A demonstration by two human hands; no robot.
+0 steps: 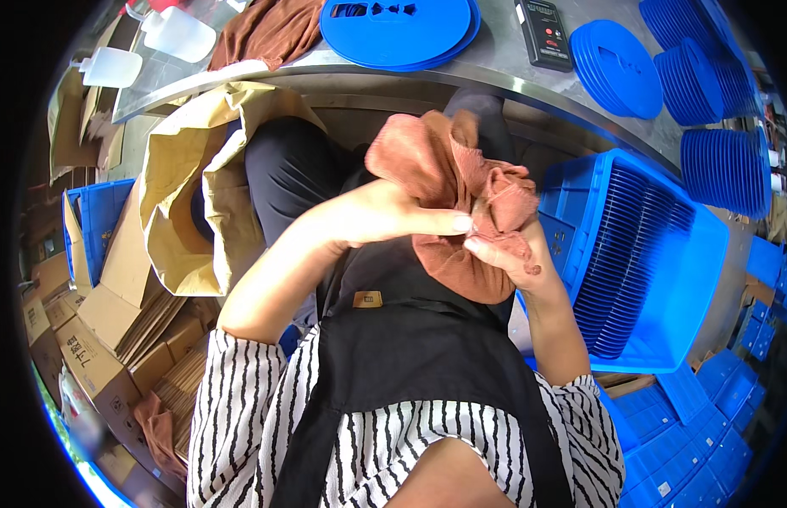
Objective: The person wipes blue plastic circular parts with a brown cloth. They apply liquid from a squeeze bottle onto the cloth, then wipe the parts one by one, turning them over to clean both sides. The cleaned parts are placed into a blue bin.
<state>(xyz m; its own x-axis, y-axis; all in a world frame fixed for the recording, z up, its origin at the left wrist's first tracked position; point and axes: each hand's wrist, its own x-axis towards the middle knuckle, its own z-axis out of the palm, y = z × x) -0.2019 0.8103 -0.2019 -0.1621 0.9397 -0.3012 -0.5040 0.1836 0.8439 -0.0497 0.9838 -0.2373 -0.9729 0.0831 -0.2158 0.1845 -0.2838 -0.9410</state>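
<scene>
Both hands are at a bunched reddish-brown cloth (470, 169) held up in front of my lap. My left hand (392, 212) grips it from the left, its thumb stretched across the front of the folds and its fingers hidden behind the fabric. My right hand (522, 261) grips the lower right of the cloth, thumb tip close to the left thumb. Whether anything is wrapped inside the cloth cannot be seen. Beyond my hands, a blue disc (402, 34) with cut-out slots lies over another at the table edge.
A metal table (487, 80) spans the front, bearing several stacked blue discs (618, 68), a black meter (543, 34), white bottles (180, 35) and another brown cloth (271, 30). On the right, a blue crate (673, 296) holds a row of discs. A paper sack (169, 220) and cardboard (114, 313) are left.
</scene>
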